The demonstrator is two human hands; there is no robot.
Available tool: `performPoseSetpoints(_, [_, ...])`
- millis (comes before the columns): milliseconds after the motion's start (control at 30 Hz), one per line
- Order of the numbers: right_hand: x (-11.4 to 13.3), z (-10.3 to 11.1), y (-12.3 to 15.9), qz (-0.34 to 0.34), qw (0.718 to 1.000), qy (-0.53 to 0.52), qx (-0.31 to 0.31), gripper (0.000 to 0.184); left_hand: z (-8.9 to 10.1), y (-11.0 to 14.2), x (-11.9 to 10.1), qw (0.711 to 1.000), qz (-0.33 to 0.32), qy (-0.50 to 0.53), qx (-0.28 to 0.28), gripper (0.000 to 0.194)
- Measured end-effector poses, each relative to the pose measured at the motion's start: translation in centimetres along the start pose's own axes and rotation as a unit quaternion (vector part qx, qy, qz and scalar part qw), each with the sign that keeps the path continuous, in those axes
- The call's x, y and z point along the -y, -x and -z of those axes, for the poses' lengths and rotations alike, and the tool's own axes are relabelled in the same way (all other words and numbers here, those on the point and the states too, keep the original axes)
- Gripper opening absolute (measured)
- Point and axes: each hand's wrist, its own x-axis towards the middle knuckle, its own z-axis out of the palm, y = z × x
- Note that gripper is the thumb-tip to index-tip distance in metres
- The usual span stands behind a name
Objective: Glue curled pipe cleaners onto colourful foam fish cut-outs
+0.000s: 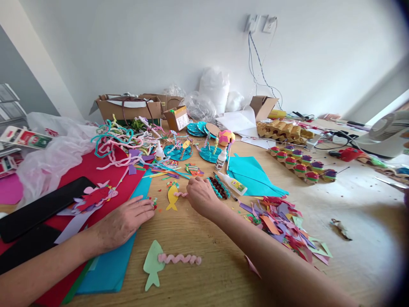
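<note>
My right hand (pixel 203 197) is closed, its fingertips curled down at the free end of a wavy pink pipe cleaner (pixel 181 194). That pipe cleaner runs out from a yellow paper fish (pixel 173 198) lying on the table; its far end is hidden under the hand. My left hand (pixel 126 219) lies flat with fingers stretched out, over the edge of the coloured sheets, fingertips beside tiny paper scraps (pixel 154 203). Nearer to me lies a pale green paper fish (pixel 154 265) with another wavy pink pipe cleaner (pixel 179 259) on it.
Twisted brown and teal pipe cleaners (pixel 219 187) and a glue bottle (pixel 235 184) lie beyond my right hand. Paper scraps (pixel 281 226) are heaped right of my forearm. Blue sheets (pixel 255 172), painted egg cartons (pixel 300 164) and blue discs (pixel 211 154) stand farther back.
</note>
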Motion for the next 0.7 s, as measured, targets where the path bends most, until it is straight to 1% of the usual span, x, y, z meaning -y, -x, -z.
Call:
performPoseSetpoints(100, [0.1, 0.7, 0.5, -0.002, 1.000, 0.001, -0.006, 0.024, 0.1, 0.0, 0.1, 1.000, -0.002, -0.007, -0.005, 0.041])
performPoseSetpoints(167, [0.1, 1.5, 1.1, 0.000, 1.000, 0.002, -0.022, 0.021, 0.1, -0.1, 0.2, 1.000, -0.003, -0.014, -0.002, 0.041])
performPoseSetpoints(233, [0.2, 2.3, 1.8, 0.009, 0.999, 0.001, -0.041, 0.018, 0.1, -0.2, 0.3, 1.000, 0.000, -0.016, 0.000, 0.040])
performPoseSetpoints(300, [0.5, 3.0, 2.7, 0.020, 0.999, -0.007, -0.048, 0.016, 0.1, -0.4, 0.4, 1.000, 0.004, -0.011, -0.002, 0.039])
performPoseSetpoints(367, [1.0, 3.4, 3.7, 0.035, 0.999, -0.027, -0.030, 0.015, -0.1, -0.6, 0.4, 1.000, 0.003, -0.006, 0.000, 0.041])
performPoseSetpoints(467, [1.8, 3.4, 5.5, 0.070, 0.993, -0.087, 0.032, 0.012, -0.1, -0.7, 0.4, 1.000, -0.006, 0.000, 0.011, 0.044])
performPoseSetpoints(533, [2.4, 3.2, 6.8, 0.093, 0.985, -0.131, 0.066, 0.013, 0.0, -0.8, 0.3, 1.000, -0.006, 0.001, 0.006, 0.042])
performPoseSetpoints(600, [3.0, 2.9, 7.9, 0.118, 0.977, -0.155, 0.082, 0.016, 0.3, -0.8, 0.2, 1.000, -0.002, 0.001, -0.007, 0.039])
performPoseSetpoints(700, [3.8, 2.3, 9.1, 0.145, 0.974, -0.151, 0.083, 0.019, 1.0, -0.8, -0.2, 1.000, -0.017, 0.001, -0.020, 0.037])
